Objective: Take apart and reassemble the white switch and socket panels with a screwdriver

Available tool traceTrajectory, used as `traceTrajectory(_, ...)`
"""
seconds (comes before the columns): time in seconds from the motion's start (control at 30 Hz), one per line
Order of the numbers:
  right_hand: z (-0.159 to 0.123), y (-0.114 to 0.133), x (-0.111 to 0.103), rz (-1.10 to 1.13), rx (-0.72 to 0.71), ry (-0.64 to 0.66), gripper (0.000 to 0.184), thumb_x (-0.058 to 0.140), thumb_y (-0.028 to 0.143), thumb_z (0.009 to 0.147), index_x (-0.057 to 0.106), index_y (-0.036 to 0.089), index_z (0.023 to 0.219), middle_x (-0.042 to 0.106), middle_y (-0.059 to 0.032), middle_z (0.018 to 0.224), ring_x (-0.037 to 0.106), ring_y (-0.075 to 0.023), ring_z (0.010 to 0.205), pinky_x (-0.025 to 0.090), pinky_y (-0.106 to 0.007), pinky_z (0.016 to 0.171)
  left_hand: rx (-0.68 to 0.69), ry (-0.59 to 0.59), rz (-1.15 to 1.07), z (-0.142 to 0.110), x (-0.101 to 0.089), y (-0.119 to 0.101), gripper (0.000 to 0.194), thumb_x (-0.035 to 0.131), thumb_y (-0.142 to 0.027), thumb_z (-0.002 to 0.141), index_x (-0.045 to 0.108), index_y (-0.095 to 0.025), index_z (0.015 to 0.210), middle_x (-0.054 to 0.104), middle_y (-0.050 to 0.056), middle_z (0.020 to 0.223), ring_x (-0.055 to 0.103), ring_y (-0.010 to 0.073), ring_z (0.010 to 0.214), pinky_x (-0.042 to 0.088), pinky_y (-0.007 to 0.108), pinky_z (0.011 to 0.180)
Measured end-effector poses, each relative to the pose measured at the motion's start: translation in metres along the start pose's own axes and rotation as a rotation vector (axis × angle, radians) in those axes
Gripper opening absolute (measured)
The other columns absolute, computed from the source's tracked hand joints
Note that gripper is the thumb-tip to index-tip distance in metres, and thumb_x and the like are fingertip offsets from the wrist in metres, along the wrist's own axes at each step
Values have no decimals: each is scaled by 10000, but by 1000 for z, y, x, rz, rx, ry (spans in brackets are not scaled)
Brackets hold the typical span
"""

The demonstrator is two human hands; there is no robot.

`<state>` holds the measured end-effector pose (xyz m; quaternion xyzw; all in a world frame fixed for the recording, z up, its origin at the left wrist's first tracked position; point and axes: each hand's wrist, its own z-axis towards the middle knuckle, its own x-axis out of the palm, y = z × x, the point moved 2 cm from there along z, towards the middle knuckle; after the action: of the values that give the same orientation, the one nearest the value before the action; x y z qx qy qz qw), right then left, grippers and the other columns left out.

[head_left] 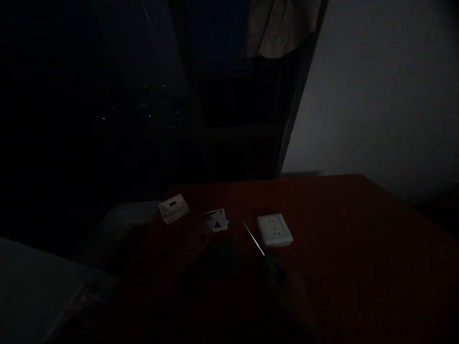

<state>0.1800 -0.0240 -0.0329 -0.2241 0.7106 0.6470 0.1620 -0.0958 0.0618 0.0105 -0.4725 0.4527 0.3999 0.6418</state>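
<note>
A plain grey-white wall [387, 91] rises behind the right side of a reddish-brown table [340, 210], and a dark window [143, 95] with a few tiny lights [149, 115] lies beyond the far left. A pale, wrinkled cloth [279, 28] hangs at the top of the window. The room is very dim, so both hands are mostly lost in shadow. The right hand [292, 286], on the near part of the table, has its fingers closed around the green handle of a screwdriver with a straight silver metal shaft [255, 240]; the shaft points toward the table's far edge. The left hand [195, 236], closer to the left edge, has its fingers partly bent at the left side of a flat white angular piece with dark triangular patches [220, 219]; whether they grip it or only touch it I cannot tell. A square white plastic five-hole socket [274, 230] rests face up past the right hand, just right of the screwdriver's shaft, well in from the far edge. A rectangular white plastic box with a dark slot [174, 209] sits near the far left corner, beside the left edge, with the flat white piece between it and the socket.
</note>
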Motion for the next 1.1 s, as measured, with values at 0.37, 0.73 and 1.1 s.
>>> traceTrajectory(0.37, 1, -4, 1, -10, 19, -10, 423, 497, 273, 791, 632, 159, 1176, 696, -102, 1099, 660, -255, 956, 507, -337, 843, 62, 51, 3, 36, 6, -20, 523, 658, -327, 793, 510, -225, 1285, 546, 99, 1305, 494, 288, 1208, 366, 412, 1017)
traceTrajectory(0.73, 0, 5, -2, -9, -18, -34, 378, 500, 247, 781, 652, 155, 1114, 681, -106, 1127, 638, -248, 991, 482, -341, 879, 79, 42, -45, 36, 8, -27, 515, 649, -263, 764, 527, -189, 1259, 542, 110, 1260, 503, 286, 1179, 403, 399, 998)
traceTrajectory(1.1, 0, 4, 5, 117, 110, 12, 425, 436, 500, 875, 605, 183, 1102, 689, -83, 1030, 636, -224, 900, 493, -295, 784, 146, 150, -328, -40, 2, -43, 624, 618, -191, 768, 420, -293, 1351, 415, 65, 1407, 398, 264, 1295, 362, 427, 1064)
